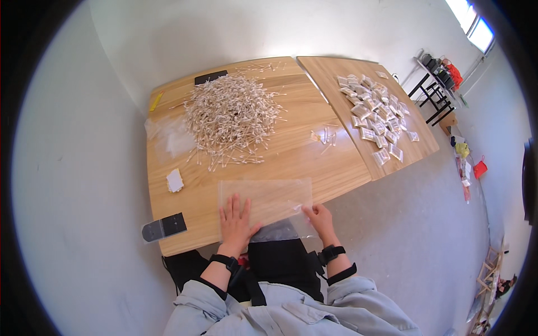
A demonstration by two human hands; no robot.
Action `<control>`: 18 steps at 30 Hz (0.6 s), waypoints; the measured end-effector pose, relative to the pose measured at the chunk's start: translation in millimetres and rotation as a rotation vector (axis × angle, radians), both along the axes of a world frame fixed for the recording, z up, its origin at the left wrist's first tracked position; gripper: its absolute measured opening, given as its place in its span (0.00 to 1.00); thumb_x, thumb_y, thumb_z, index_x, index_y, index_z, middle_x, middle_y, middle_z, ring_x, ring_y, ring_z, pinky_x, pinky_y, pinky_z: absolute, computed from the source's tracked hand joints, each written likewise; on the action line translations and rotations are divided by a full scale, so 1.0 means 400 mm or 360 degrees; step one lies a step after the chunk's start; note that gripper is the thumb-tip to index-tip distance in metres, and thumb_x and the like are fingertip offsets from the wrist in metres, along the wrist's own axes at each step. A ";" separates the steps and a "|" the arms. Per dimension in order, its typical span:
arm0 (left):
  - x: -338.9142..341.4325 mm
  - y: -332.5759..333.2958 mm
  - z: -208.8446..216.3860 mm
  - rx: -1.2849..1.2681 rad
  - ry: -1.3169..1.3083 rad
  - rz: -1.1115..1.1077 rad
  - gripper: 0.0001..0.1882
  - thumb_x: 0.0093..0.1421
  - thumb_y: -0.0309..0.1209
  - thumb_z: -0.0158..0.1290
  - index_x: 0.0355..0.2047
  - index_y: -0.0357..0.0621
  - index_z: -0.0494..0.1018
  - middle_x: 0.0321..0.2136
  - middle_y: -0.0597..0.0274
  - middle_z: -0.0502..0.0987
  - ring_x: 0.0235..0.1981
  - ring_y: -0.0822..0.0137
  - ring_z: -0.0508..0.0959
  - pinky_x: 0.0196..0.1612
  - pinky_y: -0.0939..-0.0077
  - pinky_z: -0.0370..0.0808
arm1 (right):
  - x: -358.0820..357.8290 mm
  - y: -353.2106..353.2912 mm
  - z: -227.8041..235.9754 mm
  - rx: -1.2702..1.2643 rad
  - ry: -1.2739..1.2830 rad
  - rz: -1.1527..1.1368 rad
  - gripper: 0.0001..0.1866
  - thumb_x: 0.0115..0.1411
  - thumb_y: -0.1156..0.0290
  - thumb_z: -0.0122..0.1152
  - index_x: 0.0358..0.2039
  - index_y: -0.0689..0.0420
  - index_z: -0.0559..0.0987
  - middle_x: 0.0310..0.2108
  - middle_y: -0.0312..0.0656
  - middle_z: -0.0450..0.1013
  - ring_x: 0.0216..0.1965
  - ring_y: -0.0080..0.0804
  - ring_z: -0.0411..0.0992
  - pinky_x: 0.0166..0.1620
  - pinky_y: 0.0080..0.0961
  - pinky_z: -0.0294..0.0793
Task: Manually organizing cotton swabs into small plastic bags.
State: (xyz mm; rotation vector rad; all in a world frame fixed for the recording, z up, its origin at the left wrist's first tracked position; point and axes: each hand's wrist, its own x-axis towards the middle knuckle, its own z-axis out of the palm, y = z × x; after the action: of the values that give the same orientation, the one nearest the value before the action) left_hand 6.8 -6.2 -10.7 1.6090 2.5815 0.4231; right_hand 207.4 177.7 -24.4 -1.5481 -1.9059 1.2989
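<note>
A large clear plastic bag (266,195) lies across the front edge of the wooden table, its lower part hanging over towards my lap. My left hand (236,225) rests flat on the bag's left part with the fingers spread. At the bag's right edge, my right hand (319,220) pinches the plastic between thumb and fingers. Beyond the bag is a big heap of cotton swabs (231,115). Several loose swabs (326,138) lie to the right of the heap.
On the adjoining right table (412,147) is a pile of small filled packets (372,106). Along the left side are thin clear bags (178,140), a small white stack (175,180) and a black strip in plastic (171,225). A black flat object (210,77) sits behind the heap.
</note>
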 end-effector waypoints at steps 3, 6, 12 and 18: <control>0.007 0.007 0.000 0.0015 0.0011 -0.0005 0.44 0.54 0.55 0.54 0.66 0.52 0.52 0.68 0.47 0.44 0.68 0.47 0.44 0.65 0.41 0.43 | 0.053 -0.004 0.008 -0.0181 0.0188 0.0035 0.12 0.56 0.65 0.63 0.30 0.63 0.78 0.21 0.36 0.74 0.22 0.20 0.70 0.26 0.20 0.68; 0.004 0.007 0.000 0.0036 0.0010 -0.0015 0.44 0.55 0.54 0.54 0.66 0.51 0.51 0.68 0.47 0.44 0.68 0.47 0.44 0.65 0.41 0.42 | 0.064 -0.014 0.028 -0.0236 0.0394 0.0014 0.11 0.56 0.66 0.63 0.30 0.63 0.78 0.20 0.33 0.73 0.22 0.17 0.68 0.26 0.18 0.66; 0.031 0.048 0.004 0.0002 0.0065 -0.0051 0.43 0.56 0.52 0.53 0.65 0.44 0.53 0.67 0.45 0.45 0.69 0.47 0.43 0.66 0.43 0.42 | 0.040 -0.035 0.066 -0.0207 0.0460 -0.0018 0.11 0.57 0.66 0.63 0.31 0.63 0.79 0.20 0.32 0.72 0.22 0.17 0.67 0.26 0.17 0.66; 0.086 0.069 0.028 -0.0031 -0.0248 -0.0261 0.43 0.57 0.53 0.52 0.64 0.41 0.54 0.67 0.44 0.47 0.69 0.50 0.44 0.66 0.45 0.43 | 0.035 -0.047 0.027 -0.0230 0.0383 -0.0042 0.14 0.57 0.62 0.63 0.33 0.62 0.79 0.21 0.34 0.73 0.24 0.20 0.68 0.29 0.20 0.68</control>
State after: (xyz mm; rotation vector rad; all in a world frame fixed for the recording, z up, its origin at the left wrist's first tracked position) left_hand 41.3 21.3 0.6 1.6914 2.3141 0.4872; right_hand 221.4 158.9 -13.5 -1.4038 -1.6705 1.5634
